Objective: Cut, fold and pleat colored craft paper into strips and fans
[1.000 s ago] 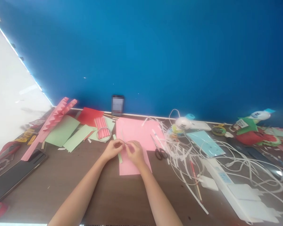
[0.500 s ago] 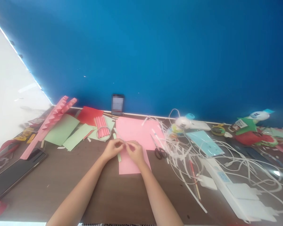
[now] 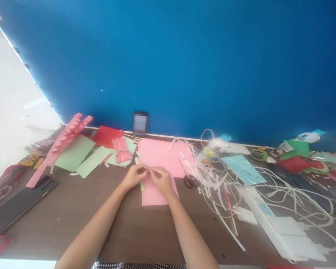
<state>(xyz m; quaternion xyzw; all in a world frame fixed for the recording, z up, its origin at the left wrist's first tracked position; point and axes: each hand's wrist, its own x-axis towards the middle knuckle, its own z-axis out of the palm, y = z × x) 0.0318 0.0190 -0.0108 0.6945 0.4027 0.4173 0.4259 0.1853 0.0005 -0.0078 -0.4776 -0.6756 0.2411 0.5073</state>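
Observation:
Fingertips of my left hand [image 3: 134, 175] and my right hand [image 3: 161, 179] meet in a pinch over pink paper. Between them is a narrow whitish paper strip [image 3: 142, 158], whose free end points up and to the left; the pinched part is mostly hidden. Beneath the hands lie a smaller pink sheet [image 3: 154, 196] and a larger pink sheet [image 3: 165, 153] behind it. A thin pale green strip [image 3: 142, 185] lies beside my left hand. Dark-handled scissors [image 3: 189, 180] rest to the right of my right hand.
Pleated pink paper [image 3: 122, 149], a ring [image 3: 117, 158] and green sheets [image 3: 93, 160] lie left. A phone [image 3: 16, 203] is nearer. White strips and cables [image 3: 212, 183], a glue bottle [image 3: 218, 145] and a power strip [image 3: 260, 209] crowd the right. A blue wall [image 3: 168, 67] rises behind.
The strip's free end shows more clearly, above and left of the fingertips. Both hands keep their pinch in nearly the same place. The view has shifted slightly.

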